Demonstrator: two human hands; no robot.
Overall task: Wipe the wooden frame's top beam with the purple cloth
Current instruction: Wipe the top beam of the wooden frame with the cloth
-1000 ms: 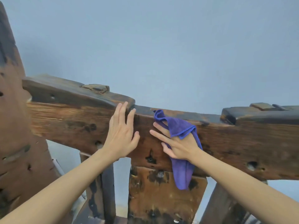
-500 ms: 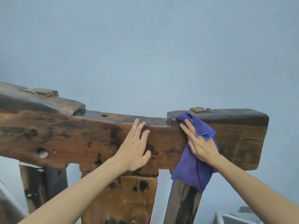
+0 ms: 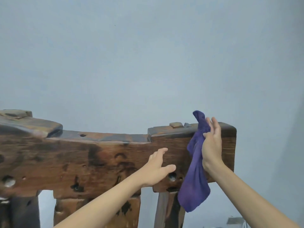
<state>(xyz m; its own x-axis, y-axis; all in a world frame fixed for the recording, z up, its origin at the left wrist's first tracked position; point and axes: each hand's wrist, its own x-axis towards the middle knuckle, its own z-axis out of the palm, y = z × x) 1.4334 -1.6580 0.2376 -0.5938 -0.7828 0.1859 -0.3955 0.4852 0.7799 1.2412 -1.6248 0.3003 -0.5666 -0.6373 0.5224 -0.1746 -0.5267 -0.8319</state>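
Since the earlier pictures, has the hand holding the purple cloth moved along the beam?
Yes. The right hand and purple cloth moved rightward, past the wooden peg, toward the beam end.

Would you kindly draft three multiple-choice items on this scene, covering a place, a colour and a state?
1. Where along the beam is the cloth?
A. near its right end
B. at its left end
C. on the floor

2. What colour is the cloth?
A. yellow
B. purple
C. white

3. How is the left hand?
A. gripping the cloth
B. closed in a fist
C. open, holding nothing

Answers: 1 A, the right hand holds it by the beam's right end; 2 B, the fabric is purple; 3 C, its fingers are spread and empty.
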